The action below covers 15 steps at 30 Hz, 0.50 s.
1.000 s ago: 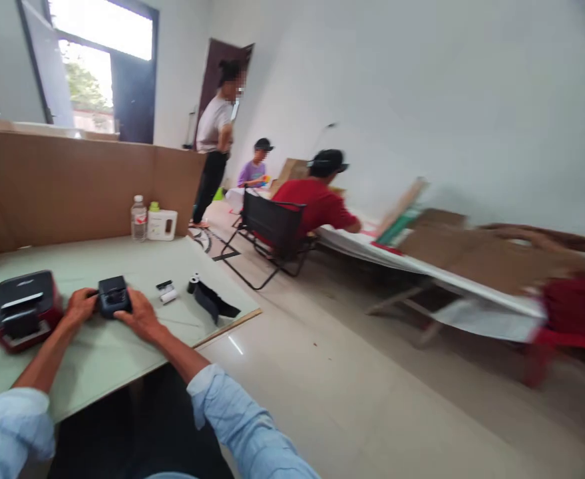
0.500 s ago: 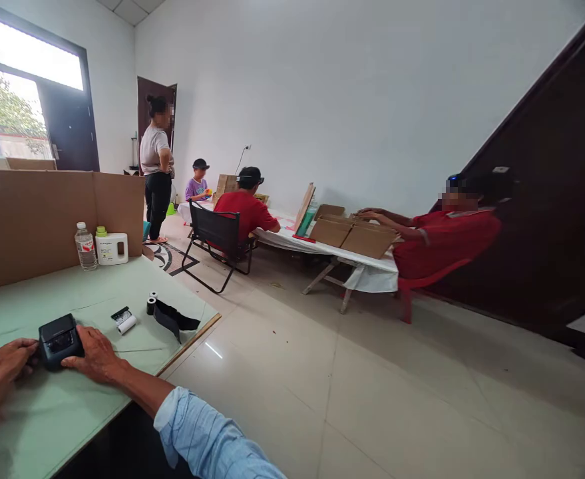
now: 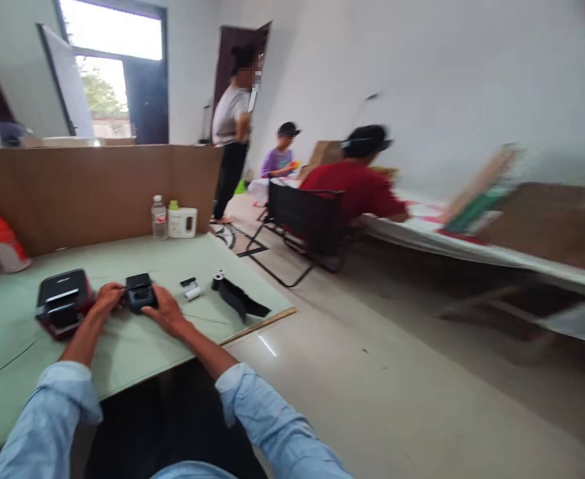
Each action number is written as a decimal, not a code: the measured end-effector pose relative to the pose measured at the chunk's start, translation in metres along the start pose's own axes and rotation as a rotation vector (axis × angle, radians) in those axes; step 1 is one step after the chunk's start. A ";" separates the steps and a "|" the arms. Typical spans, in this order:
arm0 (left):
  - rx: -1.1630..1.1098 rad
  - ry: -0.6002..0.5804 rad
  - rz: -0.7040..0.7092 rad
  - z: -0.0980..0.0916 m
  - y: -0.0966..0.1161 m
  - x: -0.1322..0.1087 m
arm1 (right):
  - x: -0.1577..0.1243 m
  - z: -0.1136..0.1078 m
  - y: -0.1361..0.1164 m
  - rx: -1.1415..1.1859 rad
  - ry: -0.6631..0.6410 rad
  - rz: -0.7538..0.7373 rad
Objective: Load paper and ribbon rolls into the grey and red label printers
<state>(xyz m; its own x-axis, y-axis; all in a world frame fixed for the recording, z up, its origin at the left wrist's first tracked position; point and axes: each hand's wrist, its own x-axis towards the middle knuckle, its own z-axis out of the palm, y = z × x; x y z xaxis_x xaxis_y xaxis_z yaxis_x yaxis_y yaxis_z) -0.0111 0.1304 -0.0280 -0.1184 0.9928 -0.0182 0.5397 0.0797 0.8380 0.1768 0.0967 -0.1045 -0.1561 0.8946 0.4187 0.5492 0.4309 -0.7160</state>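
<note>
On the pale green tabletop point(image 3: 117, 359) stands a small dark portable label printer point(image 3: 140, 291) between my hands. My right hand point(image 3: 168, 310) grips its right side, thumb at the front and fingers behind. Close by its left side, my left hand point(image 3: 107, 298) has its fingers curled together; what they pinch, if anything, is too small to make out. A larger black and dark red printer point(image 3: 65, 303) sits just left of my left hand. To the right lie a small white roll with a black piece point(image 3: 191, 289) and a roll of black ribbon point(image 3: 237, 296), partly unwound.
A cardboard screen point(image 3: 97, 193) borders the table's back, with a clear bottle point(image 3: 159, 218), a white jug point(image 3: 182, 222) and an orange bottle point(image 3: 0, 234) before it. Beyond the table's right edge, a person in red point(image 3: 349, 183) sits on a folding chair point(image 3: 307, 219); others are farther back.
My view has swung left, bringing the larger printer, the orange bottle and both my sleeves into sight. My hands stay at the small printer.
</note>
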 end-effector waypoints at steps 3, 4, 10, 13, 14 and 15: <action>-0.035 0.029 -0.063 0.005 -0.019 0.008 | -0.003 0.007 0.013 0.067 -0.033 -0.008; -0.048 0.034 -0.062 0.006 -0.023 0.009 | -0.003 0.009 0.016 0.077 -0.039 -0.011; -0.125 0.013 0.063 0.006 -0.027 0.003 | -0.006 0.008 0.023 0.067 -0.039 -0.019; -0.142 -0.007 0.109 0.004 -0.029 0.001 | -0.006 0.007 0.023 0.060 -0.040 -0.018; -0.149 -0.012 0.120 0.003 -0.030 0.001 | -0.006 0.007 0.023 0.058 -0.041 -0.019; -0.157 -0.014 0.130 0.003 -0.030 0.001 | -0.006 0.007 0.022 0.056 -0.041 -0.020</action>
<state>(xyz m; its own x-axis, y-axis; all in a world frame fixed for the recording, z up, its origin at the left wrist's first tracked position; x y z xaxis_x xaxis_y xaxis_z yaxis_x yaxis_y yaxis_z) -0.0254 0.1294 -0.0549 -0.0442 0.9950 0.0891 0.4130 -0.0630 0.9086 0.1846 0.1017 -0.1268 -0.2004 0.8895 0.4105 0.4994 0.4533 -0.7384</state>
